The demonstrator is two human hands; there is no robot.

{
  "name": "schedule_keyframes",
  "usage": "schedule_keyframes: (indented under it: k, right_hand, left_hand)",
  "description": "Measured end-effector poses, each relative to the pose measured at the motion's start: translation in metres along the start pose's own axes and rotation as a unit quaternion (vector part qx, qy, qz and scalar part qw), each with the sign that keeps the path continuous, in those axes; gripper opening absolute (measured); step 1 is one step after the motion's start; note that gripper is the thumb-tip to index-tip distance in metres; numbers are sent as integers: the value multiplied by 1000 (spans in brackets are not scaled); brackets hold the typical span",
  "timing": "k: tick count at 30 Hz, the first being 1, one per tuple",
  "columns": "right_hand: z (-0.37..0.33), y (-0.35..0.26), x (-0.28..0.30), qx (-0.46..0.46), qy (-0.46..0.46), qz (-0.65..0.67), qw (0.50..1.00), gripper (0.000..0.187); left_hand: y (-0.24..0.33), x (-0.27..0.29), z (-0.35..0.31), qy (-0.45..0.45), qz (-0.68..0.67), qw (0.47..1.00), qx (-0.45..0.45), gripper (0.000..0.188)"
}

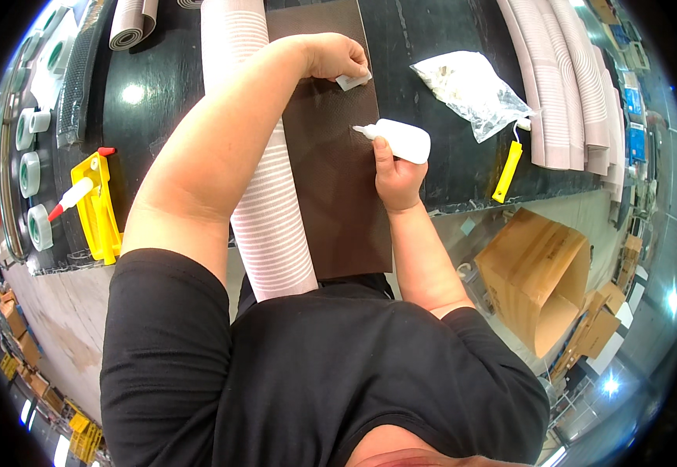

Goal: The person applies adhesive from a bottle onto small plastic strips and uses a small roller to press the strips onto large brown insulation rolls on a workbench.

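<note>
My left hand reaches over a brown textured sheet and pinches a small white piece at the sheet's right edge. In my right hand is a white squeeze bottle. The bottle lies tilted sideways, its narrow nozzle pointing left over the brown sheet. Beside the sheet, under my left forearm, runs a pale striped roll of matting. Its near end hangs past the table edge toward my lap. What the white piece is made of I cannot tell.
On the black table lie a clear bag of small white pieces, a yellow-handled roller and more striped rolls. A yellow tray with a red-tipped bottle stands left, near tape rolls. An open cardboard box sits below right.
</note>
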State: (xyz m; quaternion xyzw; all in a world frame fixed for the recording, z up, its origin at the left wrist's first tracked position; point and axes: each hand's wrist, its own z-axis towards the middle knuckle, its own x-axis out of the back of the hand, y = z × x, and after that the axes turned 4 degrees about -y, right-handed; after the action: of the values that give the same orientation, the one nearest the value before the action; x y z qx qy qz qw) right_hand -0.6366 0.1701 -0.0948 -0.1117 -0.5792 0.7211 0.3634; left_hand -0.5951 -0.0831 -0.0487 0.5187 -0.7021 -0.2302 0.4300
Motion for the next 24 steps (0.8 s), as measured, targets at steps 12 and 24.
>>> schedule_keyframes:
  k: [12,24]
  right_hand:
    - [3,2,0,42,-3,-50,998,17]
    - [1,10,-1,48,35,-43,997,15]
  left_hand:
    - [3,1,-3,3,-19,1000,14,17]
    - [5,0,-4,5,-16,1000,25,18]
